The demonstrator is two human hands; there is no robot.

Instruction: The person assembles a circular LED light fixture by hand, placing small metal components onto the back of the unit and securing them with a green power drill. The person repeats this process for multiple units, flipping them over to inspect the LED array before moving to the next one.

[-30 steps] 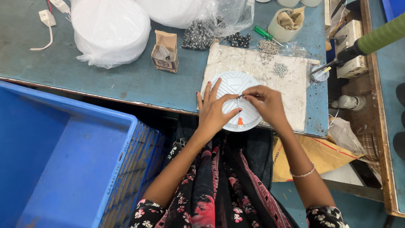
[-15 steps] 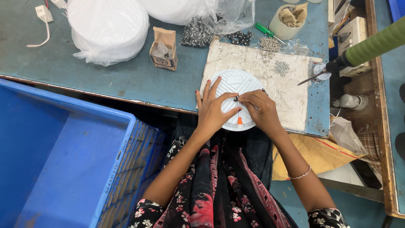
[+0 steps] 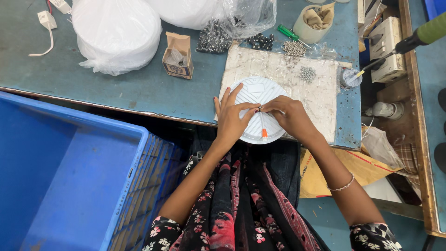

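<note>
The white round lamp disc [image 3: 257, 110] lies on the pale work board [image 3: 320, 93], at the board's near left corner by the edge of the blue worktop [image 3: 139, 88]. The left hand [image 3: 231, 122] rests flat on the disc's left side, fingers spread open and pressing it down rather than gripping. The right hand [image 3: 291, 116] comes in from the disc's right, its fingers pinched shut on a small dark part [image 3: 258, 109] at the disc's middle; what the part is cannot be told. An orange-tipped wire [image 3: 263, 132] runs from the middle toward the disc's near rim. The step in hand looks like seating a small fastener or clip at the disc's centre. The next move likely calls for a steady press or twist with the left hand bracing the disc so it does not slide off the board. Against half a second ago the right hand has drawn slightly back toward the disc's right, the pinch is tighter, and the left thumb has closed in toward the centre. Beyond the board lie a heap of screws [image 3: 307, 73] and a green screwdriver [image 3: 289, 33].
</note>
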